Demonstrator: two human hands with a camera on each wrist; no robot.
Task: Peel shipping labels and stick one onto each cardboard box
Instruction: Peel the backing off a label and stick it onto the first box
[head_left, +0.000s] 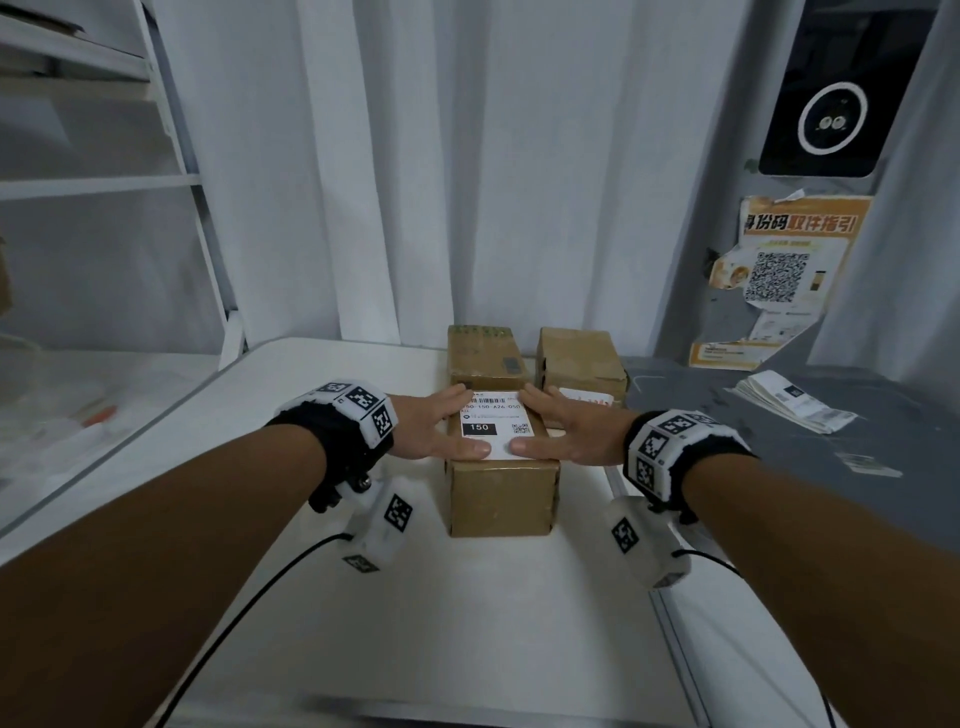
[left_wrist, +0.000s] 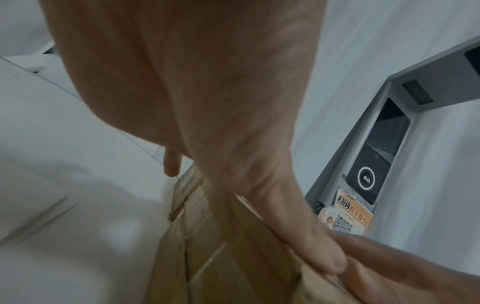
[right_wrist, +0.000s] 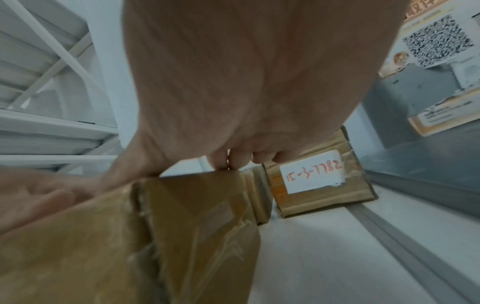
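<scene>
A brown cardboard box (head_left: 498, 496) stands on the white table (head_left: 467, 613) in front of me, with a white shipping label (head_left: 496, 423) on its top. My left hand (head_left: 441, 426) lies flat on the label's left side, thumb on its near edge. My right hand (head_left: 558, 428) lies flat on the right side the same way. Both hands have straight fingers pressing down. The same box (left_wrist: 221, 246) fills the left wrist view and shows again as the box (right_wrist: 130, 236) under the right palm. Two more cardboard boxes stand behind: one (head_left: 485, 358) on the left, one (head_left: 582, 366) on the right.
A stack of labels (head_left: 789, 408) lies on the grey counter (head_left: 727, 415) at the right. The rear right box (right_wrist: 319, 181) carries a white sticker with red handwriting. An orange QR poster (head_left: 784, 270) and a dark screen (head_left: 831, 93) hang behind. White shelving (head_left: 104, 182) stands at the left.
</scene>
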